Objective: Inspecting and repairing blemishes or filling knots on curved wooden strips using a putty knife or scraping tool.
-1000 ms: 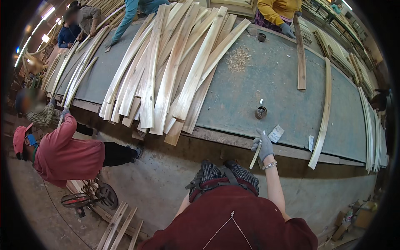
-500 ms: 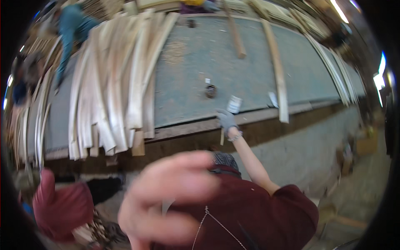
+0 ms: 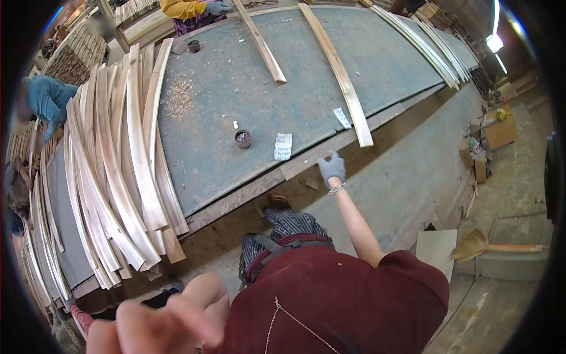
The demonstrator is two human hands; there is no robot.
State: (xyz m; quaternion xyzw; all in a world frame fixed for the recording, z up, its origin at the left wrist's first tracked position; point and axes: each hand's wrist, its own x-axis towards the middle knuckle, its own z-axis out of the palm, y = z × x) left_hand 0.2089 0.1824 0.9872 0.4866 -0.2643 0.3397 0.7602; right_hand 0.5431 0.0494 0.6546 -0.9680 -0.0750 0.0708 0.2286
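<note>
My right hand (image 3: pixel 332 167) wears a grey knitted cloth glove with a metal bead bracelet (image 3: pixel 336 189) at the wrist; my left hand (image 3: pixel 159 321) is bare and blurred. The worktop (image 3: pixel 236 76) is matt, scuffed grey-green. On it lie pale, raw wooden strips (image 3: pixel 118 177), a paper slip (image 3: pixel 283 146), a small dark tin (image 3: pixel 242 138) and wood shavings (image 3: pixel 177 97).

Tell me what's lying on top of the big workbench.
On the blue-grey workbench: a stack of curved wooden slats, two single slats, a small round tin, a paper slip and sawdust. Whatever lies beneath the slat stack is covered.
</note>
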